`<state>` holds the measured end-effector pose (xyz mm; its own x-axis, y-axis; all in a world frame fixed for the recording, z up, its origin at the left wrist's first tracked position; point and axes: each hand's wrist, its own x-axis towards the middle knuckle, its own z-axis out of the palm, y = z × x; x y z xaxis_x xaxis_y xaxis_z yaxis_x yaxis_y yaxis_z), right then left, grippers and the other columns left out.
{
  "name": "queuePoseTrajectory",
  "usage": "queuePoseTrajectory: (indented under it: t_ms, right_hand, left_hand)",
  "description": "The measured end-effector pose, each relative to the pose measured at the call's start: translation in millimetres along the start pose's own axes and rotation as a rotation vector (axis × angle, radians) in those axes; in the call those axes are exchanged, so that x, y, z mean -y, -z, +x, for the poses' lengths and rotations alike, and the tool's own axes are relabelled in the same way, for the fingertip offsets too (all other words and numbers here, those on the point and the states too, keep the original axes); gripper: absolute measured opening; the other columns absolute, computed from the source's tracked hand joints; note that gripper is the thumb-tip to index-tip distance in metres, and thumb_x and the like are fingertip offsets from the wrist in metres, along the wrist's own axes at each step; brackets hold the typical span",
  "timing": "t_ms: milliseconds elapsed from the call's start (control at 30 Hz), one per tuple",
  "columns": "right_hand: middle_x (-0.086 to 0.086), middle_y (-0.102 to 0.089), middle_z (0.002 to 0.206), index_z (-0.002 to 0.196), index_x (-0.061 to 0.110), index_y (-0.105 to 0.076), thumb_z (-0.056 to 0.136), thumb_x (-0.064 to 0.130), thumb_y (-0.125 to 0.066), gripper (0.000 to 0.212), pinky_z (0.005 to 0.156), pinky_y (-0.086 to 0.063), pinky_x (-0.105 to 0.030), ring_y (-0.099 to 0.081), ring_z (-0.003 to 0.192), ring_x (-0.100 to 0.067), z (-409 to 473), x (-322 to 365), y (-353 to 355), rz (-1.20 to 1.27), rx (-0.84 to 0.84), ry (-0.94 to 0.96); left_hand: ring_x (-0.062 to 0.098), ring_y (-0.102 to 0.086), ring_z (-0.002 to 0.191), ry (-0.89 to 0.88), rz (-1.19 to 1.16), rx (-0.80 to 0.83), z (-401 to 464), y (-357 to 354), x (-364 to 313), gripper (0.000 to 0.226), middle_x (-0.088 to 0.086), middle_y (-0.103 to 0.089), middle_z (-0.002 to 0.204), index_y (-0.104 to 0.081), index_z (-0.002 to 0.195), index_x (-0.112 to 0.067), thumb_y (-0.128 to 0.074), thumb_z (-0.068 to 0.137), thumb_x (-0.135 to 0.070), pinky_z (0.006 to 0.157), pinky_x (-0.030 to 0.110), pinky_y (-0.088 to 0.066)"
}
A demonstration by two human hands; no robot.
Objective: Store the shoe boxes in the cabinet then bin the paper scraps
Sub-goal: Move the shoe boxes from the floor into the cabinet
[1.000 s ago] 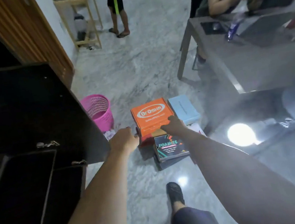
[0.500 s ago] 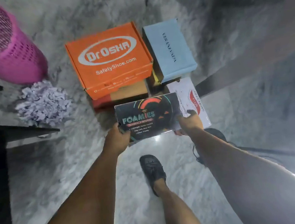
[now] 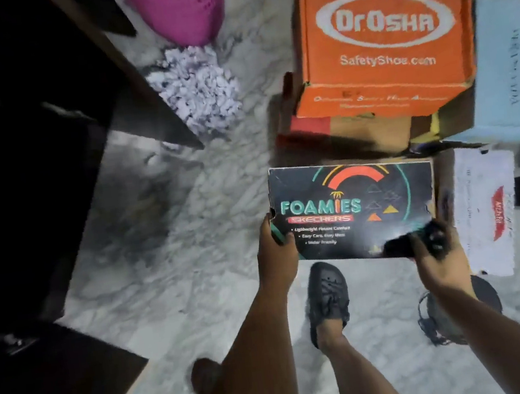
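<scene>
I hold a black Foamies shoe box (image 3: 351, 208) above the marble floor. My left hand (image 3: 275, 254) grips its left end and my right hand (image 3: 436, 253) grips its lower right corner. Beyond it an orange Dr.Osha box (image 3: 380, 38) sits on top of a brown box (image 3: 365, 133). A light blue box (image 3: 514, 67) lies at the right edge, and a white box (image 3: 486, 211) lies flat on the floor to the right. A heap of pale paper scraps (image 3: 196, 86) rests on the floor beside the pink bin (image 3: 183, 6). The dark cabinet (image 3: 14, 128) stands open on the left.
An open black cabinet door (image 3: 126, 82) juts out toward the scraps. Another dark cabinet panel (image 3: 56, 385) fills the lower left. My feet in black shoes (image 3: 327, 300) stand on the floor just below the held box.
The view has closed in on the boxes and shifted so the cabinet fills the left. The Foamies box is still in both hands, lifted slightly nearer to me.
</scene>
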<state>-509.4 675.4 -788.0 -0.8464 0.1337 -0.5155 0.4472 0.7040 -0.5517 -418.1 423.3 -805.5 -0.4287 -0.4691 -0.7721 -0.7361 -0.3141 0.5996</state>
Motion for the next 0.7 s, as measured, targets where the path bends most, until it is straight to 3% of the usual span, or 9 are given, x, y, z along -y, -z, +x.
queuePoseTrajectory:
  t_ms: [67, 133, 200, 267, 333, 400, 500, 600, 700]
  right_hand:
    - [-0.014, -0.068, 0.123, 0.124, 0.040, -0.056, 0.097, 0.020, -0.067, 0.035, 0.090, -0.050, -0.023, -0.065, 0.115, -0.034, -27.3, 26.5, -32.1, 0.012, 0.072, 0.109]
    - [-0.015, -0.069, 0.119, 0.129, 0.035, -0.057, 0.098, 0.016, -0.065, 0.037, 0.077, -0.050, -0.008, -0.068, 0.106, -0.034, -55.4, 56.7, -75.7, -0.018, 0.171, 0.220]
    - [-0.015, -0.068, 0.122, 0.137, 0.025, -0.055, 0.098, 0.016, -0.064, 0.041, 0.075, -0.052, -0.015, -0.069, 0.101, -0.029, -80.1, 86.6, -136.3, -0.054, 0.309, 0.315]
    - [-0.011, -0.068, 0.123, 0.137, 0.034, -0.057, 0.097, 0.017, -0.066, 0.044, 0.075, -0.055, -0.021, -0.070, 0.098, -0.021, -102.0, 116.6, -207.8, -0.069, 0.420, 0.420]
    - [-0.006, -0.069, 0.116, 0.130, 0.035, -0.060, 0.096, 0.018, -0.065, 0.038, 0.070, -0.056, -0.018, -0.071, 0.093, -0.015, -118.3, 150.8, -286.8, -0.048, 0.490, 0.523]
    - [0.004, -0.070, 0.107, 0.124, 0.031, -0.058, 0.097, 0.026, -0.065, 0.029, 0.074, -0.059, -0.030, -0.070, 0.089, -0.011, -132.7, 188.2, -374.2, -0.035, 0.544, 0.619]
    - [0.014, -0.069, 0.100, 0.121, 0.026, -0.050, 0.091, 0.031, -0.072, 0.038, 0.083, -0.058, -0.045, -0.068, 0.087, -0.010, -150.8, 237.2, -501.5, -0.040, 0.635, 0.795]
    - [-0.001, -0.072, 0.116, 0.129, 0.015, -0.053, 0.090, 0.031, -0.074, 0.047, 0.086, -0.052, -0.038, -0.067, 0.109, -0.028, -161.0, 266.8, -613.7, -0.111, 0.735, 0.988]
    - [-0.005, -0.070, 0.116, 0.122, 0.017, -0.052, 0.089, 0.041, -0.069, 0.044, 0.080, -0.049, -0.033, -0.067, 0.106, -0.029, -167.1, 274.7, -701.4, -0.077, 0.760, 1.122]
  left_hand:
    - [0.020, -0.060, 0.115, 0.009, -0.090, -0.116, -14.9, 57.5, 17.5, 0.059, -0.003, -0.060, 0.130, -0.028, 0.148, -0.022, -0.058, 0.099, -0.015, 0.095, 0.031, -0.049]
    - [0.019, -0.064, 0.105, -0.003, -0.135, -0.245, -31.3, 120.6, 38.3, 0.048, -0.005, -0.061, 0.118, -0.029, 0.137, -0.012, -0.057, 0.099, -0.013, 0.084, 0.017, -0.048]
    - [0.015, -0.065, 0.089, 0.008, -0.154, -0.407, -44.1, 186.6, 59.4, 0.032, 0.001, -0.061, 0.109, -0.034, 0.121, -0.010, -0.057, 0.099, -0.015, 0.072, 0.015, -0.047]
    - [0.020, -0.065, 0.081, 0.067, -0.140, -0.601, -42.0, 248.7, 87.2, 0.029, 0.015, -0.065, 0.105, -0.034, 0.110, -0.013, -0.059, 0.099, -0.022, 0.067, 0.029, -0.045]
    - [0.038, -0.067, 0.091, 0.095, -0.077, -0.802, -24.2, 303.9, 116.4, 0.027, 0.023, -0.068, 0.106, -0.041, 0.108, -0.013, -0.060, 0.098, -0.028, 0.069, 0.036, -0.044]
    - [0.038, -0.066, 0.103, 0.042, -0.131, -0.913, 5.7, 354.2, 145.2, 0.021, 0.021, -0.067, 0.113, -0.051, 0.113, -0.016, -0.060, 0.098, -0.028, 0.083, 0.041, -0.051]
    - [0.023, -0.063, 0.112, -0.075, -0.236, -1.106, 74.0, 417.5, 195.2, 0.048, 0.005, -0.066, 0.122, -0.051, 0.133, -0.011, -0.066, 0.092, -0.033, 0.093, 0.026, -0.045]
    - [0.032, -0.064, 0.114, -0.167, -0.287, -1.325, 149.6, 461.6, 243.0, 0.069, 0.019, -0.066, 0.126, -0.053, 0.136, 0.000, -0.058, 0.084, -0.044, 0.090, 0.030, -0.047]
    - [0.036, -0.071, 0.100, -0.250, -0.374, -1.528, 212.5, 492.1, 269.4, 0.071, 0.024, -0.073, 0.110, -0.052, 0.138, 0.003, -0.057, 0.087, -0.046, 0.080, 0.033, -0.053]
